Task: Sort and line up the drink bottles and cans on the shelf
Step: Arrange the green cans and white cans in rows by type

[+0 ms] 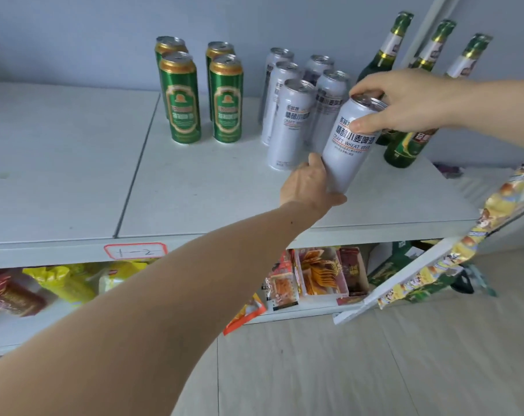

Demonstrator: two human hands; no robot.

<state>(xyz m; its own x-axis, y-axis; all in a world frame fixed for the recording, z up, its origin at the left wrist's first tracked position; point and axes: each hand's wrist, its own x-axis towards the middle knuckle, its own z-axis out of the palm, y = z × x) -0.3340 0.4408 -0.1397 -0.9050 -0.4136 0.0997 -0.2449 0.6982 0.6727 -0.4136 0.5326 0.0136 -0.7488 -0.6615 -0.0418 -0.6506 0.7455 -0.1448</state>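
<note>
White-coated aluminium, smooth and cylindrical, fills both hands: a tall white can (349, 142) printed with "CRAFT WHEAT BEER" is tilted with its top leaning right, lifted off the shelf (194, 187) near the front of the white group. The left hand (307, 183) cups its lower end, fingers wrapped behind the base, while the right hand (405, 102) pinches the rim from above, thumb pressed on the wall; both sets of fingers are clenched on this one can, probably to steer it upright into the open front spot of the right-hand white column. Five more white cans (290, 124) stand just to its left in two close columns running far to near. Farther left, four green cans (181, 99) with gold bands stand in a neat two-by-two block. At the far right, green glass bottles (402, 150) with foil necks stand partly hidden behind the right hand. The shelf is flat, matte white board with a seam down its middle.
</note>
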